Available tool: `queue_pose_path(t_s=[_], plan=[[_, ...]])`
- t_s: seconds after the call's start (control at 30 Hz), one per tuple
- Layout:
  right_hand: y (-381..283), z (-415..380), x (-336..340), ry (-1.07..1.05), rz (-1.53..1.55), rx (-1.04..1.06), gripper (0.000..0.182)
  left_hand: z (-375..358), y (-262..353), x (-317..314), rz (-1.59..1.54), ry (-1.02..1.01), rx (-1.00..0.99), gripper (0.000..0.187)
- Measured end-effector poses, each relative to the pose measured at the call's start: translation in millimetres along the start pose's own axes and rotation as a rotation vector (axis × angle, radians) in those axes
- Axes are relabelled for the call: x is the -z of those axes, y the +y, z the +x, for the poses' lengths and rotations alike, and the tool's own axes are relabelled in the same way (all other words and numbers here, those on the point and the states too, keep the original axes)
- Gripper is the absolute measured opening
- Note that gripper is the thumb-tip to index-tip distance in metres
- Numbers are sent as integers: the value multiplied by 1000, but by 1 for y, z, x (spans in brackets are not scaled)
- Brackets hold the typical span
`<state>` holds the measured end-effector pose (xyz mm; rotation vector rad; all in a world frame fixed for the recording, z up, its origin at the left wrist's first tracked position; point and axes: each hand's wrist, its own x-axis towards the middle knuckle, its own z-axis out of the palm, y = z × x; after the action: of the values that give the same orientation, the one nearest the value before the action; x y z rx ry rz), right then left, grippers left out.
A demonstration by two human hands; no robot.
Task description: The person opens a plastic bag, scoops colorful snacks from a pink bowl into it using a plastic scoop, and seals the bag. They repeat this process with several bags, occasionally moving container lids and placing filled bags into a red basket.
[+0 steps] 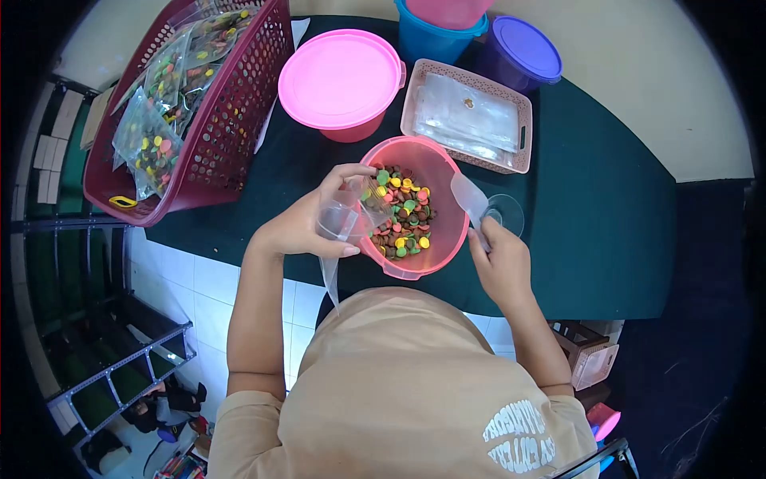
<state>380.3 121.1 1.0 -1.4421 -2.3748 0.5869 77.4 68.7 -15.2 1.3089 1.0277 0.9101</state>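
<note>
A pink tub [452, 239] holds many small round candies [408, 209] in brown, green, yellow and pink. At its left rim my left hand [307, 219] is closed around a clear plastic cup [339, 219], tilted toward the candies, with a clear plastic bag [329, 275] hanging below it. My right hand [503, 263] grips the handle of a translucent white scoop [469, 197] over the right rim. Just beyond that hand, a clear round cup [511, 214] rests on the dark green cloth.
A maroon basket [215, 160] of filled candy bags stands at the left. Behind the tub are a pink-lidded tub [341, 78], a tray [523, 152] with clear bags [467, 116], a blue bucket [437, 40] and a purple-lidded tub [527, 48]. The green table [606, 215] curves rightward.
</note>
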Motion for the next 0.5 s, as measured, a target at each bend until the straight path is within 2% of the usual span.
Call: queue_pose_path(t_s=[0.07,0.2,0.43,0.5], plan=[[-5,3,3,26,17,2,24,0,3,-1,63,-20,18,96],[-1,8,9,39,87,-25,24,-3,-8,-6,-6,-13,15,93],[0,7,9,47,14,7,23,-5,-10,-12,92,-43,6,93],[-2,4,23,-56,89,-77,22,-5,-13,-14,73,-38,13,93]])
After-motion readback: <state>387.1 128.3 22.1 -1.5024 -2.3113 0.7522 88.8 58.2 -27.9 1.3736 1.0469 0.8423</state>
